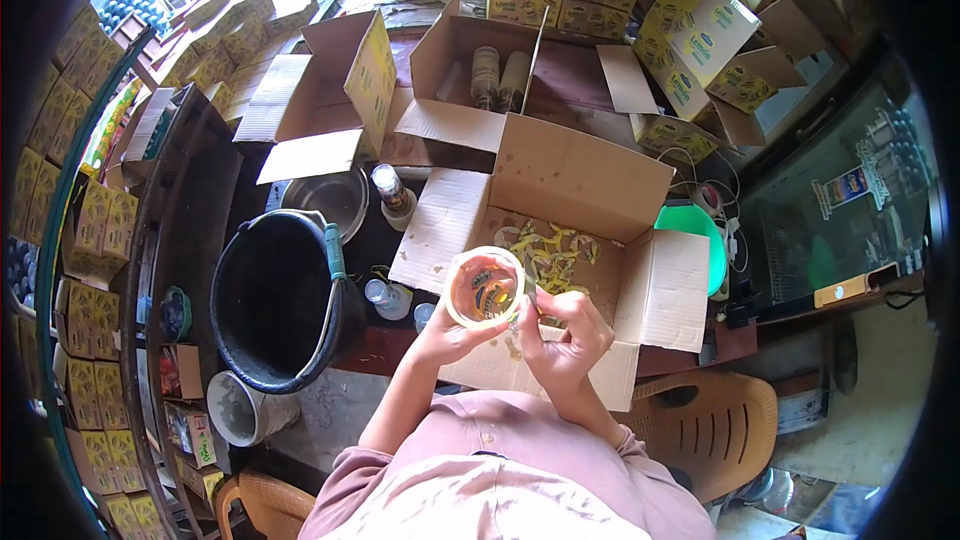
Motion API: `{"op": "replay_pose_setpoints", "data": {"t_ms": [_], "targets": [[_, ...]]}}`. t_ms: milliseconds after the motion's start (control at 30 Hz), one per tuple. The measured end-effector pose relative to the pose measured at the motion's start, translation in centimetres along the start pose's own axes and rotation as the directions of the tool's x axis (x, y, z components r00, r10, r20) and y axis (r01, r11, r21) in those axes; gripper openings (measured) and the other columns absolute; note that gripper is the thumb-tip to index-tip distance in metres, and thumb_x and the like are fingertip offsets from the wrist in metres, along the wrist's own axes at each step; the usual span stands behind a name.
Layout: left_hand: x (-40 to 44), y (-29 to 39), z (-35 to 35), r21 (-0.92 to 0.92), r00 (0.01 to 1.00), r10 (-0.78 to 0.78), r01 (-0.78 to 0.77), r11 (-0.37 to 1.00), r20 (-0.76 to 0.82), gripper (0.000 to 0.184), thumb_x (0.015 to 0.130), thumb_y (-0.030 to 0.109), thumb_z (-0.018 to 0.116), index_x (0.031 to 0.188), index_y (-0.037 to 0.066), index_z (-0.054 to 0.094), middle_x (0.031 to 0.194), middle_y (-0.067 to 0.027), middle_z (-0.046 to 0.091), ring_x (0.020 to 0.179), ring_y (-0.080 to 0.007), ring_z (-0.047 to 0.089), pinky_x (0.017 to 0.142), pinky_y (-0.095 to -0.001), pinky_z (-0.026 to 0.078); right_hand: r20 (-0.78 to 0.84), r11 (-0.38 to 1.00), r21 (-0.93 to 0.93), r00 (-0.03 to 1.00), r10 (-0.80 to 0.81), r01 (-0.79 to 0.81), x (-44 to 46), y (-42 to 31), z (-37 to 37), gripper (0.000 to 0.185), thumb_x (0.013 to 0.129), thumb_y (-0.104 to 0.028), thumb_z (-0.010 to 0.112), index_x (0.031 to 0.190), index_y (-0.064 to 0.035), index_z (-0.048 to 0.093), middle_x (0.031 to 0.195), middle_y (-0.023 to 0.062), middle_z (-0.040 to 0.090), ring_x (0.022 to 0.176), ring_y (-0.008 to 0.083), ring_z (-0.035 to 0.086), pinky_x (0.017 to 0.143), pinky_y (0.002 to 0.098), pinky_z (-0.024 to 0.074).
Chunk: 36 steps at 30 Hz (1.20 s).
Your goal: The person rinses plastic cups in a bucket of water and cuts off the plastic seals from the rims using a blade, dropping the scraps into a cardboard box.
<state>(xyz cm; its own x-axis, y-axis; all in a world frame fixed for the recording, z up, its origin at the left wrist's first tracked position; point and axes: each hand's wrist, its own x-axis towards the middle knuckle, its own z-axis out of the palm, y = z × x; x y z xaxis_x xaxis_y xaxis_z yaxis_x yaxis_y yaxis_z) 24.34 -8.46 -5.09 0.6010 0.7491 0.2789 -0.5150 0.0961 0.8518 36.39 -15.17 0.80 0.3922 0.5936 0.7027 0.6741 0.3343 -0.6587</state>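
Above an open cardboard box, my left hand is wrapped round a round plastic tub. Its open mouth faces me, and dark printing and a yellow patch show through its pinkish inside. My right hand is closed in a pinch at the tub's right rim. Whatever sits between those fingertips is too small to make out. Curled yellow and whitish strips lie on the bottom of the box below.
Left of the box stand a large black bucket, a metal bowl, a bottle and a small clear jar. A green basin is at the right. Behind, another open carton holds two cylinders; a brown chair stands at lower right.
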Motion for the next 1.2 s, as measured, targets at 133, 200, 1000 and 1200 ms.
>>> {"op": "replay_pose_setpoints", "data": {"t_ms": [133,200,1000,1200], "targets": [[-0.1,-0.3,0.0,0.063,0.999,0.048,-0.048,0.997,-0.009,0.073,0.069,-0.005,0.068,0.129,0.007,0.03,0.122,-0.0097,0.039,0.115,-0.0201,0.042,0.096,-0.0343,0.036,-0.012,0.999,-0.022,0.999,-0.045,0.045,0.0,0.1,0.1,0.018,0.062,0.005,0.068,0.077,-0.0041,0.062,0.064,0.0065,0.059,0.054,0.016,0.058,0.05,0.0243,0.0458],[-0.1,0.5,0.4,0.122,1.0,0.022,-0.021,0.992,-0.004,0.073,0.068,-0.003,0.07,0.128,0.007,0.03,0.121,-0.01,0.038,0.114,-0.0203,0.042,0.095,-0.0342,0.037,-0.017,0.998,-0.024,0.998,-0.066,0.065,0.1,0.1,0.2,0.018,0.062,0.005,0.068,0.076,-0.0043,0.062,0.065,0.0063,0.059,0.054,0.016,0.058,0.05,0.0245,0.0456],[0.0,0.3,-0.5,-0.047,0.994,-0.109,0.11,0.993,0.017,0.07,0.068,0.007,0.069,0.128,0.008,0.033,0.122,-0.012,0.041,0.115,-0.0235,0.043,0.096,-0.0364,0.037,0.051,1.0,-0.012,0.998,-0.025,0.026,0.0,-0.4,-0.3,0.019,0.064,0.006,0.068,0.079,-0.0034,0.062,0.067,0.0073,0.059,0.056,0.0148,0.059,0.05,0.024,0.0465],[0.2,0.7,-0.4,-0.04,0.998,-0.02,0.022,0.999,0.063,0.069,0.067,0.008,0.069,0.126,0.009,0.035,0.118,-0.0122,0.043,0.114,-0.0258,0.044,0.097,-0.0406,0.036,0.055,0.961,-0.097,0.965,-0.255,0.26,-0.2,-0.6,-0.4,0.02,0.062,0.006,0.068,0.08,-0.0019,0.062,0.069,0.0065,0.059,0.058,0.0175,0.057,0.051,0.0255,0.0458]]}}
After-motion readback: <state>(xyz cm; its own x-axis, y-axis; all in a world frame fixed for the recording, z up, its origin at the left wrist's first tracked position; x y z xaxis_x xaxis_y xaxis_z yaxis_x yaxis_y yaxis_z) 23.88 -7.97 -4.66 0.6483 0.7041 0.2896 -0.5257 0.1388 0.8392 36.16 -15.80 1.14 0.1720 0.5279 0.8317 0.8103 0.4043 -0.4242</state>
